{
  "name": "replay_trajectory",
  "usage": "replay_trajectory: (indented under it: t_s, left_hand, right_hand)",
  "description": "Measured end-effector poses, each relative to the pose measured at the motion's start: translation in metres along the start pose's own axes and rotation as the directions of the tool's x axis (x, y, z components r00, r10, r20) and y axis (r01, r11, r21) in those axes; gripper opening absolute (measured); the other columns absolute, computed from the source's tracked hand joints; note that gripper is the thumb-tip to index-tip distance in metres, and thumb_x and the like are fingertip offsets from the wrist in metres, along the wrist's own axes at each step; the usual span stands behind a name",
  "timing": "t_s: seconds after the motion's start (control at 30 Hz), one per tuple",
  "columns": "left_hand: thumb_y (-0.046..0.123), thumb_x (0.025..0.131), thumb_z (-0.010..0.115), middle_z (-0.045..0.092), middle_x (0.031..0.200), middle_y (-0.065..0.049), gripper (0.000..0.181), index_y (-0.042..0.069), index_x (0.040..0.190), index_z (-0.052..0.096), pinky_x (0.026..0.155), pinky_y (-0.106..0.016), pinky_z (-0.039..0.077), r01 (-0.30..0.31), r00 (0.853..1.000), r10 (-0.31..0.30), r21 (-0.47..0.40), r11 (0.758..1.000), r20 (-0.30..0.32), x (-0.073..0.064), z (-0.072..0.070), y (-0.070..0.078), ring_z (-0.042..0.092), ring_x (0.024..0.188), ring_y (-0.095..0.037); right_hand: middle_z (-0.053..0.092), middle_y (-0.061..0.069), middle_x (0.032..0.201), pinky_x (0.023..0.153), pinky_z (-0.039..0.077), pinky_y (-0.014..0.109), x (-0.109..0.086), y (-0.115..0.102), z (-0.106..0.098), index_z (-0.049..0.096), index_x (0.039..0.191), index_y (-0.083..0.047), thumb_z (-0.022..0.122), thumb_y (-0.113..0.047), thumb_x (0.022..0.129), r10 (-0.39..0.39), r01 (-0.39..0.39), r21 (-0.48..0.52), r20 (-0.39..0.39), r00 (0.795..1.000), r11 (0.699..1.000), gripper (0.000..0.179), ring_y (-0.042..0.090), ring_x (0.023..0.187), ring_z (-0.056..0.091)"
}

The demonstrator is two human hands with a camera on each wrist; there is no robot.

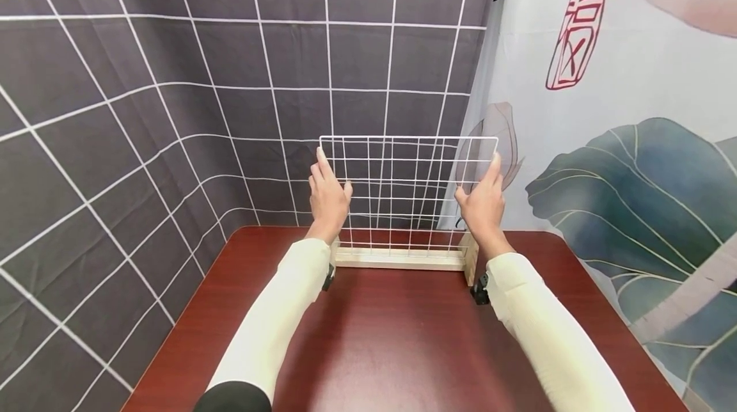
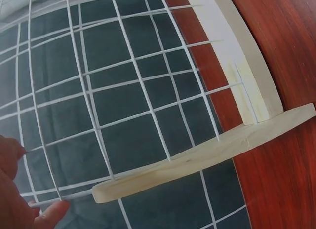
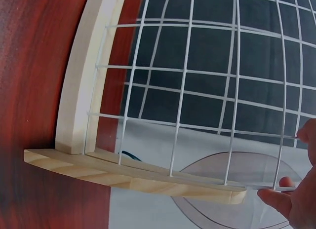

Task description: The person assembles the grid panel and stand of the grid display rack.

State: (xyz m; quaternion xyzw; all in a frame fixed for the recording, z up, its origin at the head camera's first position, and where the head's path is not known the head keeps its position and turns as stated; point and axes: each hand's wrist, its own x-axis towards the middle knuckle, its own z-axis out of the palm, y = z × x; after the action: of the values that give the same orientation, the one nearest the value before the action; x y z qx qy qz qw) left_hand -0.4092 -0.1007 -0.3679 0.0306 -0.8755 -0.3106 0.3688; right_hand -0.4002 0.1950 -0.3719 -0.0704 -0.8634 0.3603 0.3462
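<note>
A white wire grid panel stands upright in a pale wooden stand at the table's far side. My left hand grips the panel's left edge, thumb on the near side. On the opposite edge, my right hand holds the panel at about the same height. In the left wrist view, the grid's side runs along a curved wooden side piece, above which fingertips pinch the edge wire. The right wrist view shows the matching side piece, with the right fingers around the wire just past its end.
The stand sits on a reddish-brown table. Behind hangs a dark grey cloth with white grid lines. On the right is a white curtain with a leaf print. A small dark curved thing shows behind the panel's right side.
</note>
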Motion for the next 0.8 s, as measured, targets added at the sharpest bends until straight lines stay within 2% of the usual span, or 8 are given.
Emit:
replay_trajectory:
  t_s: [0.13, 0.27, 0.47, 0.6, 0.7, 0.8]
  left_hand:
    - [0.018, 0.086, 0.078, 0.046, 0.137, -0.020, 0.102, 0.008, 0.163, 0.012, 0.074, -0.054, 0.060, -0.006, 1.000, 0.006, 0.005, 1.000, -0.001, 0.003, 0.001, 0.002, 0.054, 0.114, -0.039]
    - [0.024, 0.088, 0.078, 0.044, 0.136, -0.021, 0.104, 0.006, 0.163, 0.008, 0.069, -0.050, 0.061, -0.031, 0.999, 0.028, 0.074, 0.997, 0.037, 0.006, 0.000, 0.002, 0.055, 0.115, -0.037]
    - [0.035, 0.092, 0.073, 0.047, 0.134, -0.024, 0.099, 0.001, 0.162, 0.011, 0.064, -0.047, 0.060, -0.155, 0.985, 0.140, 0.164, 0.974, 0.100, 0.009, -0.010, -0.002, 0.057, 0.112, -0.038]
    - [0.042, 0.097, 0.060, 0.048, 0.136, -0.021, 0.082, 0.005, 0.159, 0.022, 0.069, -0.049, 0.059, -0.200, 0.977, 0.181, 0.190, 0.961, 0.116, 0.018, -0.019, -0.011, 0.056, 0.114, -0.037]
    - [0.044, 0.096, 0.054, 0.051, 0.137, -0.019, 0.070, 0.008, 0.154, 0.035, 0.072, -0.054, 0.058, -0.193, 0.980, 0.179, 0.179, 0.965, 0.091, 0.028, -0.029, -0.020, 0.056, 0.116, -0.038]
    - [0.045, 0.097, 0.049, 0.054, 0.137, -0.018, 0.063, 0.009, 0.148, 0.042, 0.075, -0.058, 0.057, -0.173, 0.983, 0.158, 0.195, 0.965, 0.092, 0.036, -0.039, -0.029, 0.057, 0.117, -0.040]
  right_hand:
    - [0.049, 0.030, 0.135, 0.091, 0.047, 0.068, 0.007, -0.002, -0.002, 0.006, 0.163, -0.021, 0.076, -0.019, 0.085, -0.012, 0.012, 0.003, 0.015, 1.000, 1.000, 0.105, 0.058, 0.101, 0.057]
    - [0.050, 0.030, 0.135, 0.094, 0.047, 0.067, 0.017, 0.000, -0.007, 0.005, 0.162, -0.018, 0.077, -0.020, 0.085, -0.017, 0.016, 0.014, 0.091, 0.996, 1.000, 0.105, 0.056, 0.106, 0.058]
    - [0.057, 0.026, 0.125, 0.089, 0.049, 0.062, 0.024, 0.006, -0.019, 0.005, 0.160, -0.010, 0.078, -0.022, 0.085, -0.010, 0.010, -0.003, 0.197, 0.980, 1.000, 0.105, 0.049, 0.103, 0.059]
    - [0.058, 0.027, 0.122, 0.086, 0.049, 0.060, 0.028, 0.012, -0.026, 0.012, 0.159, -0.004, 0.076, -0.025, 0.088, -0.093, 0.091, 0.020, 0.205, 0.974, 0.996, 0.098, 0.046, 0.099, 0.060]
    - [0.058, 0.029, 0.122, 0.091, 0.048, 0.060, 0.034, 0.019, -0.031, 0.020, 0.157, 0.000, 0.072, -0.030, 0.091, -0.170, 0.166, 0.036, 0.208, 0.963, 0.985, 0.089, 0.046, 0.104, 0.060]
    - [0.057, 0.031, 0.131, 0.098, 0.045, 0.062, 0.040, 0.026, -0.040, 0.027, 0.156, 0.000, 0.061, -0.037, 0.098, -0.199, 0.197, 0.034, 0.238, 0.951, 0.980, 0.077, 0.047, 0.116, 0.058]
